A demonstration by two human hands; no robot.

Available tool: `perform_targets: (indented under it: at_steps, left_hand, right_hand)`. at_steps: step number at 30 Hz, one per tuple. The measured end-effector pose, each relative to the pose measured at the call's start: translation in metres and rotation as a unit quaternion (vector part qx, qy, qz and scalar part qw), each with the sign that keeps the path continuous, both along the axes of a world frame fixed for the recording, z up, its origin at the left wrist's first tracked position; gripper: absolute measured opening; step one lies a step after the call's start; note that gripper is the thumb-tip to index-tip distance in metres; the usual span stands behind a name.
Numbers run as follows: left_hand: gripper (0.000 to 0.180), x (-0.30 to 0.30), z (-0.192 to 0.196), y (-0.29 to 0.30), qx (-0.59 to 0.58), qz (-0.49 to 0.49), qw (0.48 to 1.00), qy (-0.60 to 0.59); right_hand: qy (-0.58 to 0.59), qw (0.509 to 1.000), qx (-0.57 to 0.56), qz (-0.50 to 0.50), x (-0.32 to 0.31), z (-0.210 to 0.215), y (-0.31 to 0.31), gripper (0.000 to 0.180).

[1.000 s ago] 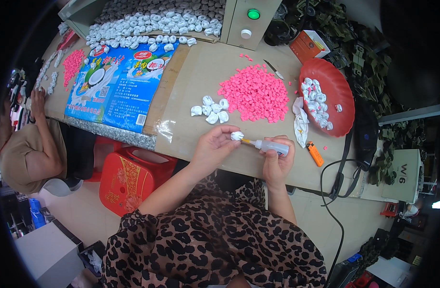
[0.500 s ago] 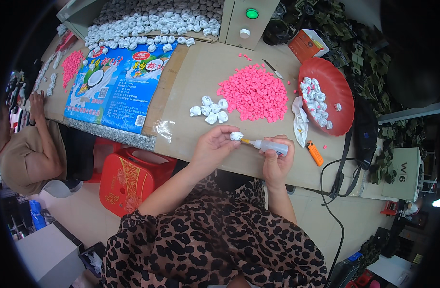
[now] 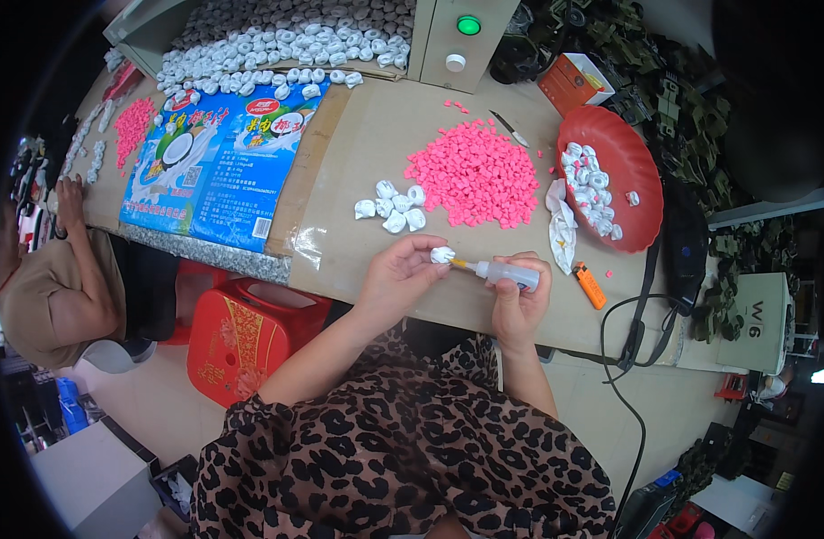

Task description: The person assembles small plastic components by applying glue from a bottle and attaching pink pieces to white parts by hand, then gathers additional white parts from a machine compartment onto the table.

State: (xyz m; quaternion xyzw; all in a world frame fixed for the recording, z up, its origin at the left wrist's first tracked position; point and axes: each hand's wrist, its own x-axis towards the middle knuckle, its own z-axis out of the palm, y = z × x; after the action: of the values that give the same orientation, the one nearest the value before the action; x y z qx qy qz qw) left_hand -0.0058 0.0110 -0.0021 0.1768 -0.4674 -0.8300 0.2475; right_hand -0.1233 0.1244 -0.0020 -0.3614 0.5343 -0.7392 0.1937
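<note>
White small part pinched in our left hand, glue bottle gripped in our right hand: we keep the nozzle steady, squeezing lightly.

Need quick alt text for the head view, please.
The left hand pinches a small white piece against the nozzle of a small glue bottle held in the right hand, beside a pile of pink pieces.
</note>
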Motion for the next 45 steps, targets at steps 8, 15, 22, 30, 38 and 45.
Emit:
perform_targets:
  at_steps: [8,15,22,30,38,45]
  left_hand:
    - [0.026,0.0001,0.0008,0.0002,0.006,0.000,1.000,-0.001]
    - [0.026,0.0001,0.0020,0.0008,0.009,0.001,1.000,0.000]
    - [0.024,0.0000,0.0015,0.0008,0.010,0.004,1.000,-0.008]
    - [0.023,-0.0002,0.0025,0.0011,0.006,0.008,1.000,-0.016]
    - [0.023,0.0001,0.0026,0.0014,0.005,0.012,1.000,-0.017]
    - [0.023,-0.0005,0.0006,0.0006,-0.005,0.019,1.000,-0.015]
  right_hand:
    - [0.047,0.999,-0.007,-0.026,-0.0002,-0.0024,-0.0029,0.032]
    - [0.111,0.992,0.000,-0.053,0.0019,-0.0046,-0.0009,0.033]
    - [0.142,0.988,0.009,-0.057,0.0039,-0.0009,0.0009,0.034]
    - [0.152,0.986,0.017,-0.069,0.0035,-0.0012,0.0020,0.033]
    - [0.164,0.984,0.013,-0.068,0.0005,-0.0019,0.0019,0.031]
    - [0.149,0.987,0.017,-0.060,0.0010,-0.0010,0.0016,0.031]
